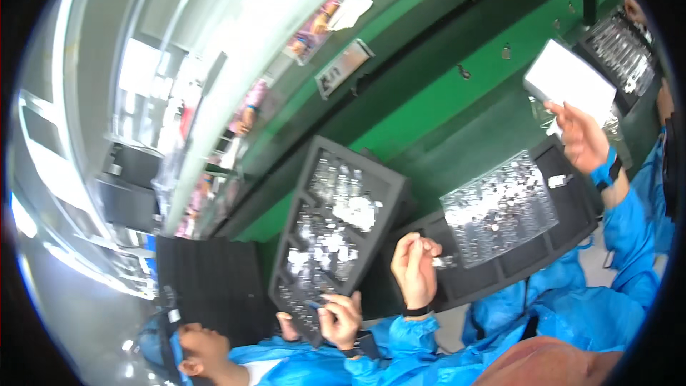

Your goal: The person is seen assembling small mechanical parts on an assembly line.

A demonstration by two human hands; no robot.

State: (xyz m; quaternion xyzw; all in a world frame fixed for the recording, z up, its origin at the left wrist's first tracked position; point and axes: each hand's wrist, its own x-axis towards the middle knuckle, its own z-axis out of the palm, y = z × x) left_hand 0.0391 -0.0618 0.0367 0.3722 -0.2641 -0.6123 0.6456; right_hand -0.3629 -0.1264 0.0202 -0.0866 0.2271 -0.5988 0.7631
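My left hand is closed in a pinch on a small shiny part, over the near edge of a black tray. On that tray lies a clear plastic tray filled with small shiny pieces. My right hand, with a blue band at the wrist, reaches to the far right. Its fingers are bent at the lower edge of a white sheet and seem to grip it. Clear plastic shows under the sheet. A loose whitish piece rests on the black tray below my right wrist.
To the left, a co-worker's hand works at a tilted black tray of shiny parts. Another parts tray stands far right beside another person's hand. A green bench strip and a black crate lie beyond.
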